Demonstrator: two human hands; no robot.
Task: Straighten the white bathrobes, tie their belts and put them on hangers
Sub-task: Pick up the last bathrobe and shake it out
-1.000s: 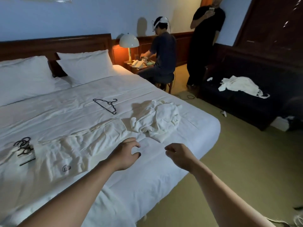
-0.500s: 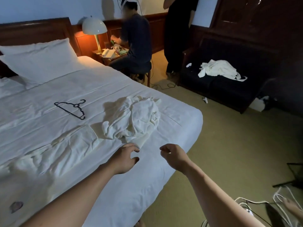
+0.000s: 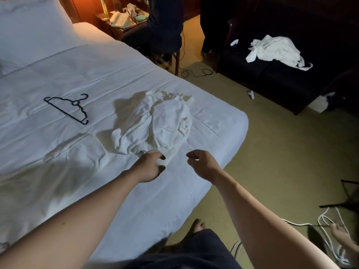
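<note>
White bathrobe (image 3: 155, 127), black hanger (image 3: 68, 107), white bed (image 3: 116, 70).

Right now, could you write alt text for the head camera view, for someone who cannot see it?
Two bare arms reach over a white-sheeted bed toward a crumpled white bathrobe; the left hand is at its near edge and the right hand hovers beside it, holding nothing. A black plastic hanger lies on the sheet to the left, and another white bathrobe lies on a dark sofa.
</note>
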